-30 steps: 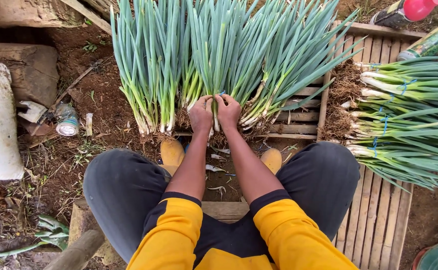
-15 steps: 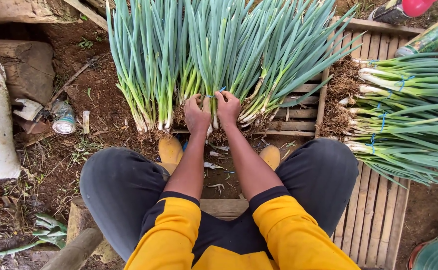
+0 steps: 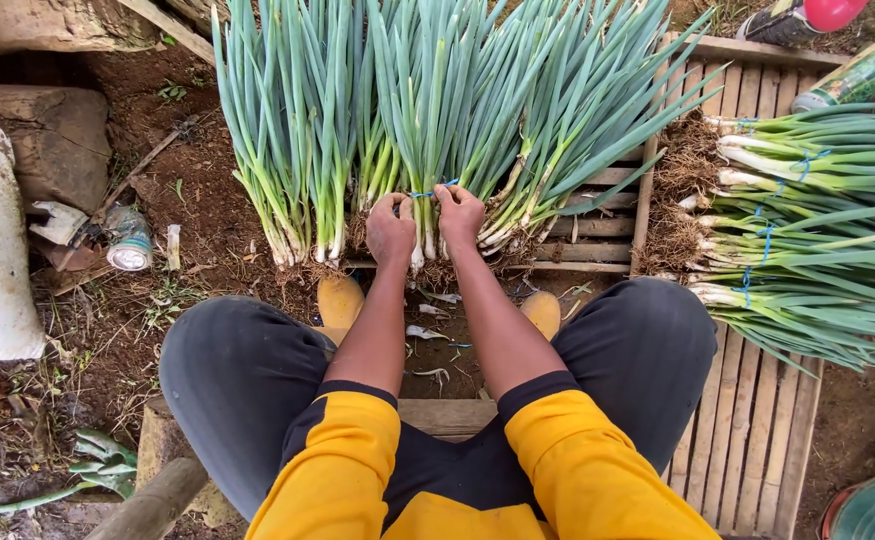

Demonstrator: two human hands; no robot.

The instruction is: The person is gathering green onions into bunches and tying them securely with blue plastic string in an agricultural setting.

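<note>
Gripping blue tie (image 3: 430, 191) at frame centre, left hand (image 3: 391, 229) and right hand (image 3: 459, 214) both closed around green onion bunch (image 3: 428, 140). Since a second ago hands sit slightly higher on stalks; tie looks cinched.

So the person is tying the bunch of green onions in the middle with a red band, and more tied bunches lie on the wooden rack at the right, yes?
Not quite: the band is blue, not red, as the head view shows. Both hands, left hand and right hand, hold it around the middle bunch, and tied bunches do lie on the wooden rack at the right.
</note>
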